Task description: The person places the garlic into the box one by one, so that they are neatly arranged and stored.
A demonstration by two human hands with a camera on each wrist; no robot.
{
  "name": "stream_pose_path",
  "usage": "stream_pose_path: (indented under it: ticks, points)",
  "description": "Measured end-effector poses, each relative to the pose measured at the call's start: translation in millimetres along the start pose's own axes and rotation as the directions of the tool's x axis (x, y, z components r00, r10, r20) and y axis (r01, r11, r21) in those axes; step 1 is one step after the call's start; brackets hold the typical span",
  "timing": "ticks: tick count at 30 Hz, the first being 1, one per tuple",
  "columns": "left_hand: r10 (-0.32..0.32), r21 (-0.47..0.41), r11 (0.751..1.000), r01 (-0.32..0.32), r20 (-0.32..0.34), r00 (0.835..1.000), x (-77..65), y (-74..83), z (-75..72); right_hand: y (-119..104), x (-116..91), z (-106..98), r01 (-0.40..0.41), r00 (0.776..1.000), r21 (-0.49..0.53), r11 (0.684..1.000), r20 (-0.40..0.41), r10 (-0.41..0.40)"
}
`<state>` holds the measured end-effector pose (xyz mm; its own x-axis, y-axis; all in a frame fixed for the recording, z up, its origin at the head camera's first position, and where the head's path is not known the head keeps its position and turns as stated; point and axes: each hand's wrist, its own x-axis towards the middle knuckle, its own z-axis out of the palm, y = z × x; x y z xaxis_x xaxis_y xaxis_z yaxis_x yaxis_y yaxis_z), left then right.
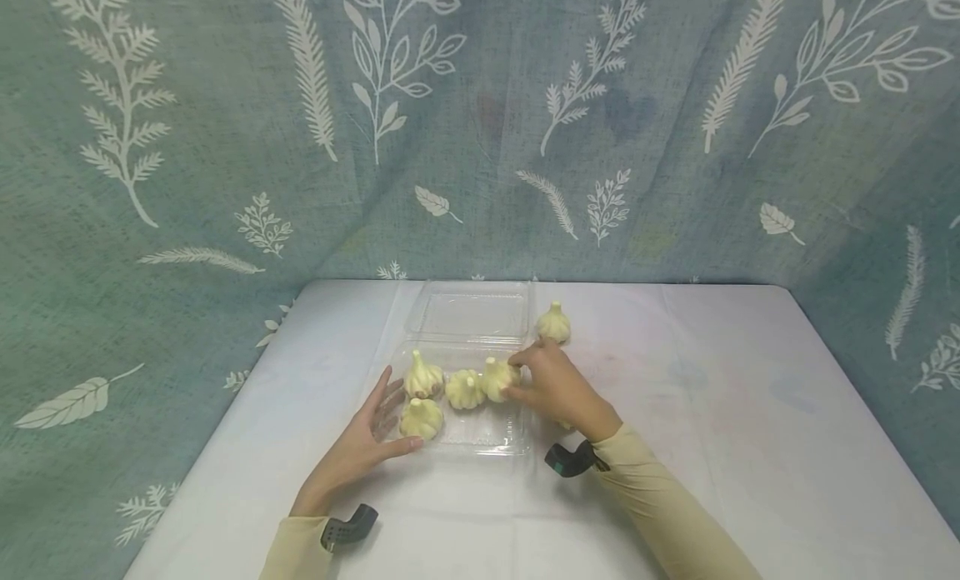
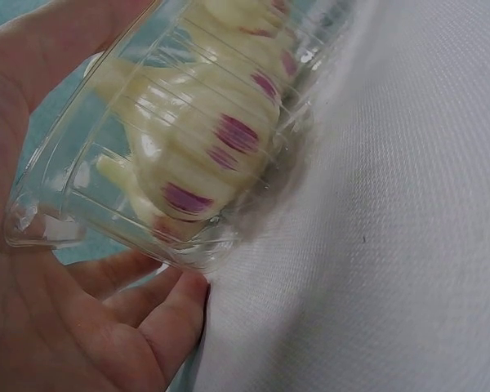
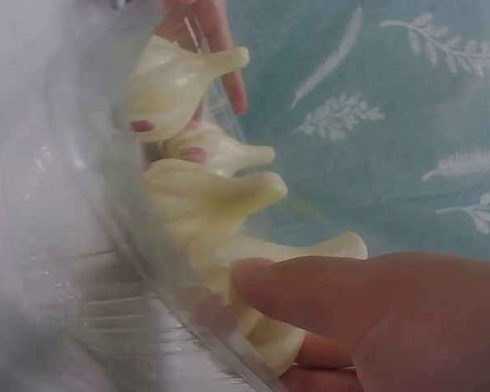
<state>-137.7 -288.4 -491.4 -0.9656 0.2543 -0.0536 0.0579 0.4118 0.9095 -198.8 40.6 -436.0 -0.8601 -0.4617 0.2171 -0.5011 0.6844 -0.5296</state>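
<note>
My right hand [image 1: 555, 382] pinches a garlic bulb [image 1: 498, 378] between thumb and fingers, at the right side of a clear plastic container [image 1: 480, 440]. In the right wrist view the thumb lies along that bulb's near side, its stem tip pointing out past the thumb. Three more garlic bulbs sit in the container: one at the back left [image 1: 423, 375], one at the front left [image 1: 422, 418] and one in the middle [image 1: 465, 389]. Around the container's left side, my left hand [image 1: 360, 447] holds the wall, thumb at the front corner and fingers along the left edge.
The container's clear lid [image 1: 472, 312] lies flipped back behind it. One garlic bulb [image 1: 554, 323] stands on the white table [image 1: 750, 413] right of the lid. Another bulb [image 1: 565, 425] is mostly hidden under my right wrist. A leaf-patterned curtain [image 1: 480, 130] hangs behind the table.
</note>
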Motion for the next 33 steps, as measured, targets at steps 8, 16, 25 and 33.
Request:
stream_pose_path:
  ticks: [8, 16, 25, 33]
  points:
    - [0.004, 0.007, 1.0, -0.004, 0.001, 1.0, 0.3, 0.2, 0.3, -5, -2, 3, -0.008, 1.0, -0.058, 0.998, -0.025, 0.007]
    - [0.011, -0.001, 1.0, -0.011, 0.002, 1.0, -0.1, -1.2, 0.5, -6, -1, 10, 0.005, 1.0, -0.072, 0.997, -0.028, -0.007]
    - [0.026, -0.005, 1.0, -0.026, 0.006, 1.0, 0.1, -1.6, -0.4, -6, 0, 17, 0.036, 0.998, -0.144, 0.989, -0.048, -0.043]
    - [0.026, -0.012, 1.0, -0.026, 0.008, 1.0, 0.1, -1.1, -0.5, -9, 0, 20, 0.009, 0.999, -0.18, 0.984, -0.039, -0.016]
